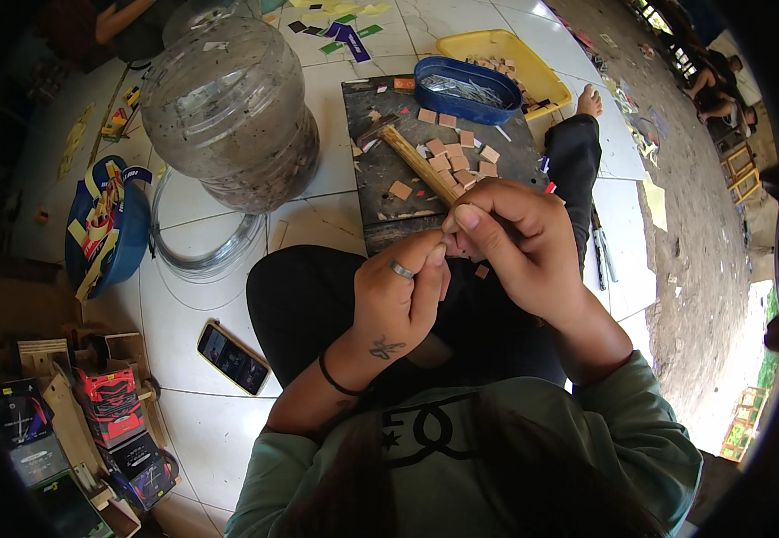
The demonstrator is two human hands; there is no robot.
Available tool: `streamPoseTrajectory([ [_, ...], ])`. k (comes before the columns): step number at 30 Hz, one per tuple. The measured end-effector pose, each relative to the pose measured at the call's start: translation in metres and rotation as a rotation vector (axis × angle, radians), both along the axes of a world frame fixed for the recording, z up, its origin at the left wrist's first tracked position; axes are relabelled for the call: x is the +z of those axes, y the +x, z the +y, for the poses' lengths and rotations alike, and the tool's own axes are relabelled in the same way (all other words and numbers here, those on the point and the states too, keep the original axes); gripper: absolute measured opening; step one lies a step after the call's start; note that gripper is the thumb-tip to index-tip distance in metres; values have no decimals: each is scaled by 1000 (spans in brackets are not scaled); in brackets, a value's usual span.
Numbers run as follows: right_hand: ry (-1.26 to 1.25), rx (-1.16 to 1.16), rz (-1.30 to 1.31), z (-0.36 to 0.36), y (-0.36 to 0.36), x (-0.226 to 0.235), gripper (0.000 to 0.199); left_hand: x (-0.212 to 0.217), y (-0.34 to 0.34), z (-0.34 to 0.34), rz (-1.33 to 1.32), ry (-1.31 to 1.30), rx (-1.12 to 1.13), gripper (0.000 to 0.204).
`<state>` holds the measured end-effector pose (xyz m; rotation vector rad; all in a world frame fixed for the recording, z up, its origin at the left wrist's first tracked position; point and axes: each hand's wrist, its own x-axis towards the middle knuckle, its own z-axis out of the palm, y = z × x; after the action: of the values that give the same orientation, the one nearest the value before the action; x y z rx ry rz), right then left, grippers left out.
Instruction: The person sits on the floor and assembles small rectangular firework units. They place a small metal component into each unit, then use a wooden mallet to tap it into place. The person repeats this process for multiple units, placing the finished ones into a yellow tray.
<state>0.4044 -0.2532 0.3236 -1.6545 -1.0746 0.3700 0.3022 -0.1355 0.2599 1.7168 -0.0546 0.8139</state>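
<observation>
Over my lap, my left hand (396,291) and my right hand (526,242) meet, each with thumb and forefinger pinched together. Whatever sits between the fingertips is too small and too covered to make out. Just beyond them a hammer (414,161) lies with its wooden handle pointing toward my right hand, which hides the handle's end. It rests on a dark worn board (387,208) among several small square wooden tiles (441,163). A blue oval tray (463,112) of thin metal nails or pins stands at the board's far end.
A yellow tray (546,67) of tiles is at the far right. Left are a large clear plastic jug (228,108), a wire coil (205,262), a blue basin (134,238) and a phone (232,357). Boxed wooden items (111,403) stand lower left; pliers-like tools (603,251) lie right.
</observation>
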Motion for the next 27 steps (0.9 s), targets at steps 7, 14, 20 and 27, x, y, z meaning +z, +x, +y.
streamPoseTrajectory([
  [7,37,7,218,2,-3,0,20,2,-3,1,-8,-93,-32,18],
  [14,45,-8,308,3,-1,2,19,3,-2,3,-37,-91,-70,20],
  [20,59,18,338,3,-2,0,22,3,-2,8,-31,-18,-114,19],
  [27,35,-3,162,7,18,-26,13,-15,11,12,129,-30,-56,17],
])
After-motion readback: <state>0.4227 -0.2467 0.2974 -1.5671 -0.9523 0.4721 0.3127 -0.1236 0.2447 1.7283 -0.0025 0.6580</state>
